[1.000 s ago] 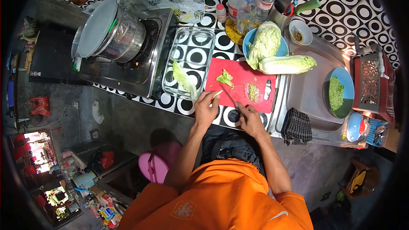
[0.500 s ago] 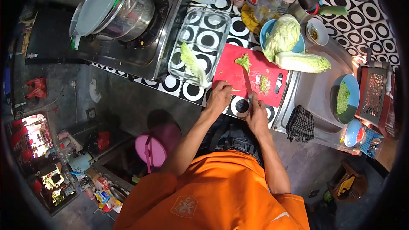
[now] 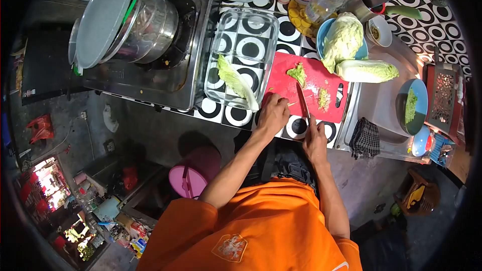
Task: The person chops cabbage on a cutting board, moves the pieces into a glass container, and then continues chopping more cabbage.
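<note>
My right hand point(image 3: 315, 143) is wrapped round the handle of a knife point(image 3: 303, 101), its blade pointing away from me over a red cutting board point(image 3: 283, 83). The knife tip is close to a green cabbage leaf piece point(image 3: 297, 74). Chopped cabbage point(image 3: 324, 99) lies in a small heap right of the blade. At the board's near left corner rests my left hand point(image 3: 274, 114), fingers curled in; a thin pale scrap shows by the fingertips, but what they hold is hidden. Left of the board, a long cabbage leaf point(image 3: 236, 83) lies in a glass dish point(image 3: 212, 73).
Behind the board, a blue bowl point(image 3: 321, 37) holds a cabbage point(image 3: 344, 40); another cabbage point(image 3: 366, 71) lies beside it. At right, a sink point(image 3: 374, 98) has a bowl of chopped greens point(image 3: 420, 101) and a dark cloth point(image 3: 365, 138). A stove point(image 3: 165, 83) with pots stands left.
The whole view has shifted, so the counter things appear farther right. Both hands and the knife keep nearly the same place relative to the board.
</note>
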A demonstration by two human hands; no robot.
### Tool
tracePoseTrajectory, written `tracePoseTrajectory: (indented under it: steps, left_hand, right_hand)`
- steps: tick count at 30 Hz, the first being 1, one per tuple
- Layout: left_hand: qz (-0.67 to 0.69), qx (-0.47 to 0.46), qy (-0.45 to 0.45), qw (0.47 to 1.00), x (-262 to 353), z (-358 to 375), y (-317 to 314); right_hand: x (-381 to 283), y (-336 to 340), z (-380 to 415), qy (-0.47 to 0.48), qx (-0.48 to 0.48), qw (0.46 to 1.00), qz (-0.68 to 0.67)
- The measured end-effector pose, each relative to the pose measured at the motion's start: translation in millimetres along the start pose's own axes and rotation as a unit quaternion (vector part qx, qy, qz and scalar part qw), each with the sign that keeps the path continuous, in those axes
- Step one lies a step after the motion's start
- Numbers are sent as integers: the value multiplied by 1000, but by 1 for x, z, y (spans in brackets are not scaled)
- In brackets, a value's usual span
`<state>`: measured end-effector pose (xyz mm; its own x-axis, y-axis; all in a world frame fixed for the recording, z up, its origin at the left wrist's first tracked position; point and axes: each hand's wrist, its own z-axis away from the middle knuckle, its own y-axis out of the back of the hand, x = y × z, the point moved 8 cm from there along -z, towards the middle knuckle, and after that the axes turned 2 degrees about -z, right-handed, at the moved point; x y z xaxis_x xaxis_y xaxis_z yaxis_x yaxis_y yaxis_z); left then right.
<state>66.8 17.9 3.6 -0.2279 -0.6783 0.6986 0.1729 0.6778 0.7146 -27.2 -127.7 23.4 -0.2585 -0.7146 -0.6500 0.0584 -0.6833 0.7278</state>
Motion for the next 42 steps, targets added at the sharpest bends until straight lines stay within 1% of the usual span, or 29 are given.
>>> tracePoseTrajectory:
  steps: [2, 6, 7, 9, 13, 16, 19, 20, 23, 24, 26, 30, 33, 36, 39, 42]
  left_hand:
    - [-20, 7, -26, 999, 9, -1, 8]
    - [-7, -13, -76, 997, 13, -3, 9]
    - [-7, -29, -76, 997, 10, -4, 4]
    - [-6, -62, -77, 995, 3, -6, -5]
    - [-1, -62, -101, 993, 4, -11, -4]
    - [-1, -78, -118, 990, 5, -15, -6]
    - [-6, -87, -128, 988, 10, -17, -3]
    - [-4, -90, -136, 987, 10, -17, -6]
    - [-25, -98, -149, 984, 16, -22, 0]
    - [-13, -111, -133, 985, 13, -23, -2]
    - [-6, -120, -130, 984, 13, -23, -4]
    - [-17, -126, -126, 984, 13, -23, -4]
    - [-24, -127, -132, 983, 15, -24, -6]
    - [-37, -123, -147, 981, 20, -25, -7]
    - [-42, -129, -152, 979, 22, -27, -7]
    - [-42, -130, -150, 979, 21, -27, -7]
  right_hand:
    - [-2, -4, 0, -10, -2, 1000, 3]
    - [1, -10, -1, -16, -8, 1000, 8]
    - [3, -10, -1, -20, -7, 1000, 12]
    - [4, -10, -1, -41, -26, 998, 30]
    - [8, -10, -5, -101, -63, 992, 52]
    - [1, -6, -10, -79, -27, 995, 45]
    - [7, -6, -17, -99, -22, 993, 67]
    - [1, 1, -19, -80, 14, 995, 53]
    - [-5, 11, -21, -70, 64, 995, 25]
    - [-7, 12, -21, -71, 65, 995, 16]
    - [-10, 13, -15, -72, 64, 995, 0]
    - [-7, 2, -5, -89, 17, 996, -2]
    - [-8, -2, -4, -104, 37, 994, -5]
    - [-3, -13, -8, -113, -2, 994, 5]
    - [-2, -17, -9, -186, -44, 981, 21]
    - [2, -18, -11, -202, -67, 976, 43]
